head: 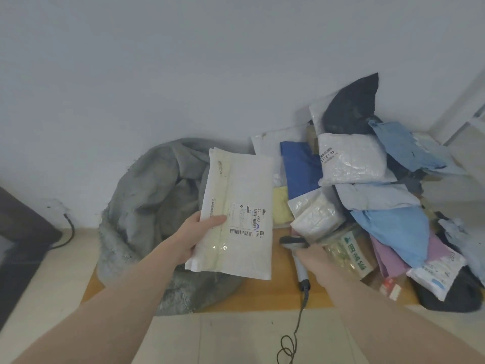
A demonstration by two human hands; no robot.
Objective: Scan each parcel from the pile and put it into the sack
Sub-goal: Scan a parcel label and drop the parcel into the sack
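My left hand (195, 233) grips a flat white parcel (236, 214) by its lower left edge, label and barcode facing up, held above the open grey sack (147, 195). My right hand (313, 258) holds a handheld barcode scanner (294, 241) just right of the parcel, its dark head pointing left toward the label. The pile of parcels (367, 185) lies to the right: white, blue, light blue, purple and dark bags heaped against the wall.
The scanner's cable (294, 334) trails down to the tiled floor. A brown cardboard sheet (267, 292) lies under sack and pile. A dark object (18, 232) with a black cord (68, 229) stands at the left. The white wall is behind.
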